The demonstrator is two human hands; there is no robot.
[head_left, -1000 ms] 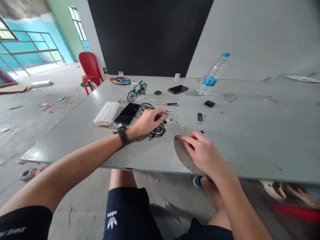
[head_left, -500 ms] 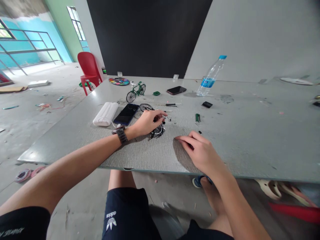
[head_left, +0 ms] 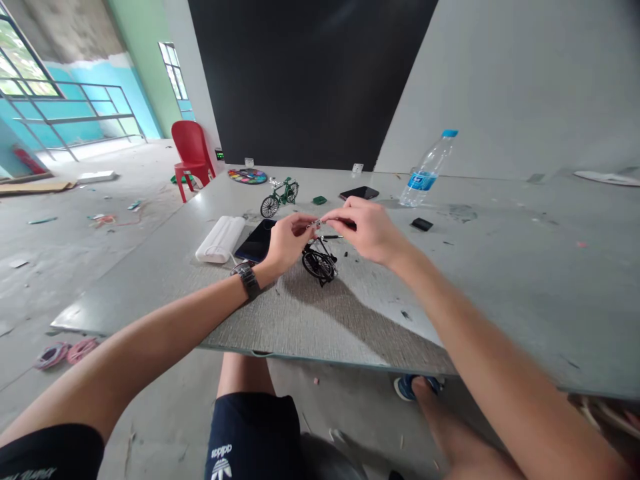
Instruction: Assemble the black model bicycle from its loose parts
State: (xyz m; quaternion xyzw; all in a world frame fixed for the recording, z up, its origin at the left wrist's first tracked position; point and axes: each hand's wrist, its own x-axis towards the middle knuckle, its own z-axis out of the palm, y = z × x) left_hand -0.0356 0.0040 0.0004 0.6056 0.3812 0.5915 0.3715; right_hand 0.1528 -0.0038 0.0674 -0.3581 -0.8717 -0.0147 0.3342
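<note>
A small black model bicycle (head_left: pixel 320 263) is tilted upward above the table, its rear wheel low and its front end at my fingers. My left hand (head_left: pixel 287 245) pinches it near the silver handlebar (head_left: pixel 317 224), thumb and fingers closed. From the other side, my right hand (head_left: pixel 369 230) has its fingertips pressed together at the same silver part. What the right fingertips grip is too small to make out. A green model bicycle (head_left: pixel 280 197) stands upright behind my left hand.
Left of my hands lie a white power bank (head_left: pixel 221 240) and a dark phone (head_left: pixel 256 241). Further back are a paint palette (head_left: pixel 247 175), a green piece (head_left: pixel 319 200), a second phone (head_left: pixel 359 193), a plastic bottle (head_left: pixel 423 179) and a black piece (head_left: pixel 422 224).
My right hand has moved up and left from the table's front to meet my left hand. The black bicycle has been raised and tilted. The view has shifted slightly.
</note>
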